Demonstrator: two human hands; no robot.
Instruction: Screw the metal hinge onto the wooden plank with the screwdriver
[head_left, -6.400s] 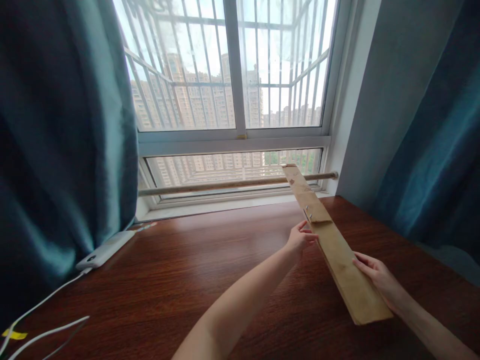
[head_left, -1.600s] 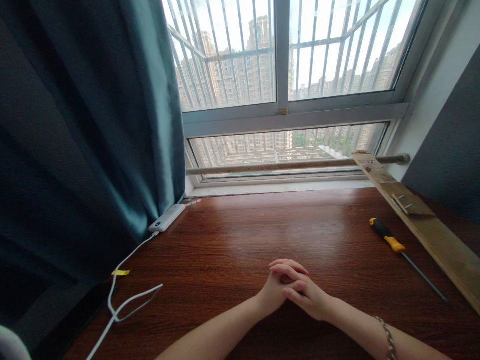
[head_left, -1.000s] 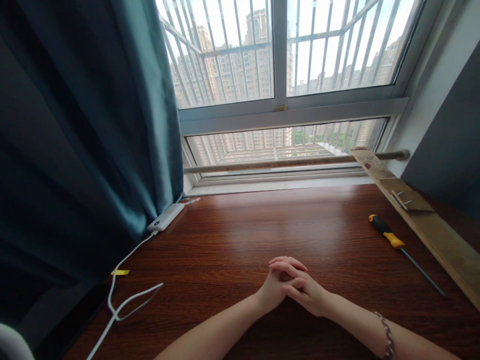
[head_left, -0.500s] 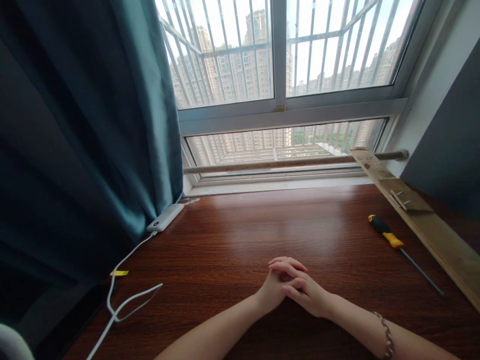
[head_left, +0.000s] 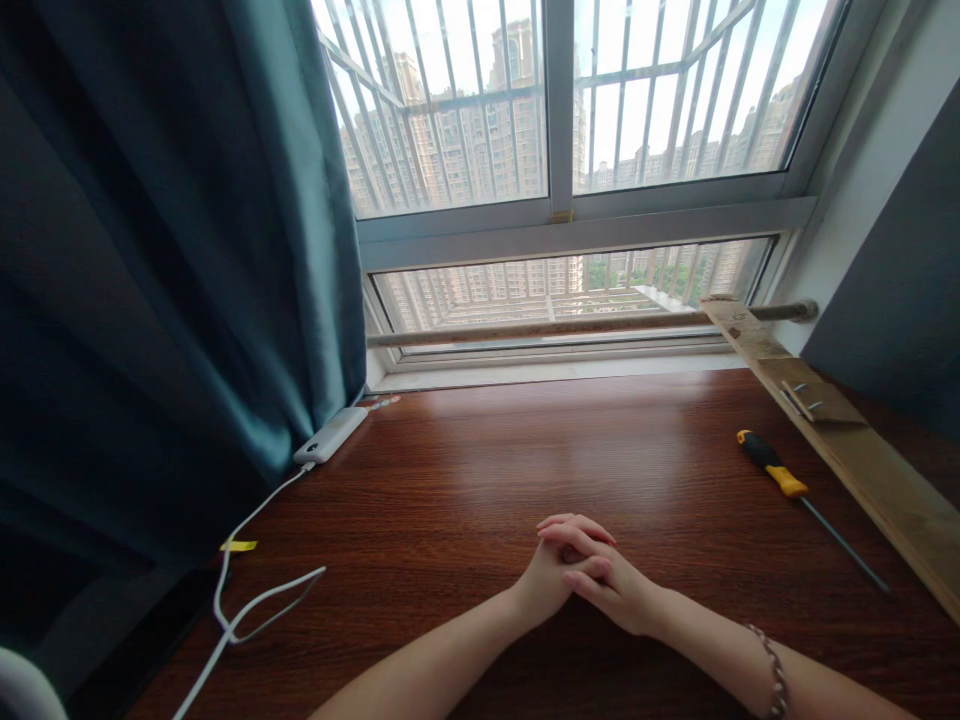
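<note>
My left hand [head_left: 543,582] and my right hand [head_left: 628,592] are clasped together above the near part of the brown wooden table [head_left: 480,450]. Their fingers are interlaced and closed, with no object seen between them. A braided bracelet [head_left: 772,668] circles my right forearm. To the right of my hands, apart from them, lies a screwdriver [head_left: 786,483] with a black and yellow handle, its shaft pointing toward the near right.
A long wooden board [head_left: 847,450], bearing a small piece with screws or nails, slants along the right. On the left are a white power bank [head_left: 331,436], its white cable [head_left: 259,600], a yellow strip [head_left: 240,546] and a blue curtain [head_left: 300,250]. A barred window stands behind.
</note>
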